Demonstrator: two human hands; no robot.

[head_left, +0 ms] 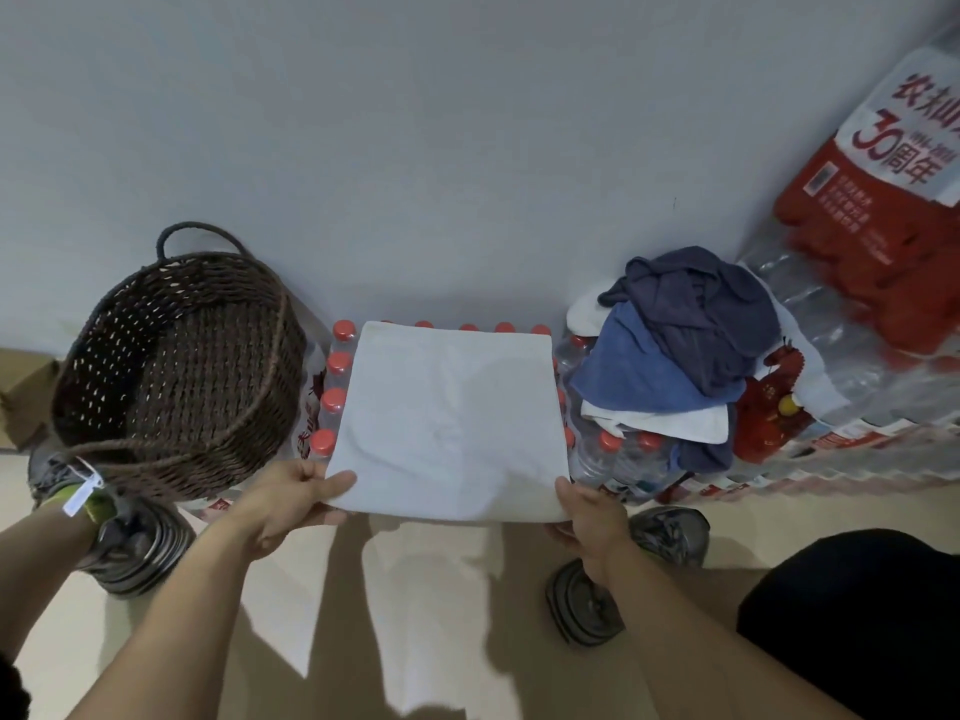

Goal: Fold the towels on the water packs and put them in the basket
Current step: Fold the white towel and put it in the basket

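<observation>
**White towel held at its near corners over the water pack**

Your left hand [291, 504] pinches the near left corner of the white towel [449, 418], thumb lying on top of the cloth and the other fingers curled beneath it. Your right hand [589, 522] grips the near right corner in the same way, thumb side toward the cloth, fingers tucked under the edge. The towel is spread flat as a rough square over a water pack [332, 392], whose red bottle caps show along the towel's left, far and right edges. The near edge of the towel overhangs the pack toward you, between your two hands.

To the left, touching the pack's side, stands the basket [176, 366], dark brown wicker with a loop handle at its far rim; no towel shows inside it. To the right, on a neighbouring pack, lies the heap of unfolded towels [675, 345]: a dark navy one on top, a mid-blue one under it, and white cloth showing at the bottom and the far left. Further right, stacked packs [852, 324] in red-and-white wrap rise against the grey wall [415, 148]. Dumbbells [587, 605] rest on the floor near your forearms.
</observation>
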